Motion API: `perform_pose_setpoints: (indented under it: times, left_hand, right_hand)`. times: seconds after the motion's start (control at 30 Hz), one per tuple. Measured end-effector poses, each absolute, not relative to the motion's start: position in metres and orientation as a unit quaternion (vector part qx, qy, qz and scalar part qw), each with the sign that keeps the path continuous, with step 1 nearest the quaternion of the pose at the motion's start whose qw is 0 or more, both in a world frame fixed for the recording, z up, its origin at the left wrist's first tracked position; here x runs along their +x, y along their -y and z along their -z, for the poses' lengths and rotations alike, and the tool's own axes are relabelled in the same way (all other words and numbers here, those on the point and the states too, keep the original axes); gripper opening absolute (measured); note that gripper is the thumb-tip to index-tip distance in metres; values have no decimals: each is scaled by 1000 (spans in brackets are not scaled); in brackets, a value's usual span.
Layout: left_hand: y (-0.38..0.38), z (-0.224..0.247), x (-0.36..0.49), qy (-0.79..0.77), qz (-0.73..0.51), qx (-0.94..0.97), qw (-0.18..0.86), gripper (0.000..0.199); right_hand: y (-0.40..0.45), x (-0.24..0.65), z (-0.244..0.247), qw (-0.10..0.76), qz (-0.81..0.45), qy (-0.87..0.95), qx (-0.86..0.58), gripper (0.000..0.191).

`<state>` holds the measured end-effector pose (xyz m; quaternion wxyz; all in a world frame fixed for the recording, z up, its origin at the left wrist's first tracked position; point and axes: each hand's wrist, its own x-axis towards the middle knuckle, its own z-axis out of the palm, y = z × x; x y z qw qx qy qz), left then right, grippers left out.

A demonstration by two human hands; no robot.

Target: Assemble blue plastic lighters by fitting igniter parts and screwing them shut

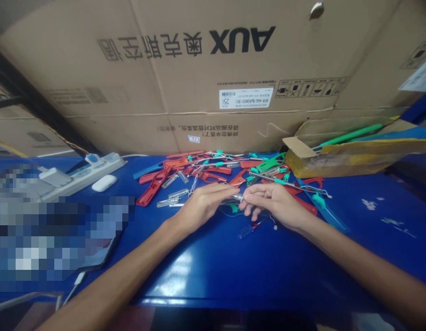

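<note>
Near the front of a pile of parts, my two hands meet. My right hand (277, 204) pinches a small clear, shiny piece (238, 197) between thumb and fingertips. My left hand (204, 202) comes in from the left with its fingers long and pressed together beside that piece; its thumb and whatever it grips are hidden. Just below the right fingers lies a clear plastic handle (248, 231) with a red collar. Red plastic handles (153, 187), clear plastic pieces (173, 198) and a green handle (271, 162) lie around and behind the hands.
A large cardboard box (185, 92) walls off the back. An open, taped carton (340, 158) with green and blue parts stands at right. At left are a power strip (85, 174), a white case (104, 183) and a partly blurred device (106, 230) with a cable.
</note>
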<state>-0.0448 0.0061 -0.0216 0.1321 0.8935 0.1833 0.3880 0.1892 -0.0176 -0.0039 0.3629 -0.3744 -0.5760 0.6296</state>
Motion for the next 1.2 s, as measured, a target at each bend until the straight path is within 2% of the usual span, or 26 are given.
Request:
perform_pose_setpoints:
  times: [0.33, 0.4, 0.47, 0.53, 0.6, 0.7, 0.8, 0.97, 1.2]
  left_hand:
    - [-7, 22, -51, -173, -389, 899, 106, 40]
    - [-6, 23, -48, -184, -371, 906, 84, 39]
    - [-3, 24, -41, -175, -321, 928, 65, 33]
    - [-2, 25, -33, -147, -258, 953, 55, 27]
    - [-2, 24, -28, -151, -247, 956, 39, 29]
    - [-7, 21, -31, -197, -332, 923, 10, 28]
    - [-10, 16, -39, -249, -392, 884, 51, 25]
    - [-2, 10, -43, -300, -376, 869, 119, 29]
    - [2, 11, -37, -232, -389, 884, 112, 27]
  right_hand:
    - [22, 186, 6, 379, -641, 552, -374, 28]
    - [30, 178, 4, 352, -653, 564, -362, 26]
    - [42, 166, 0, 287, -666, 602, -336, 23]
    - [53, 158, -5, 257, -658, 634, -314, 21]
    - [59, 155, -9, 264, -645, 645, -313, 20]
    - [54, 165, -13, 283, -645, 632, -323, 19]
    - [39, 179, -14, 346, -613, 628, -332, 18]
    - [18, 190, -10, 457, -548, 593, -373, 19]
    - [14, 190, 1, 426, -578, 578, -387, 27]
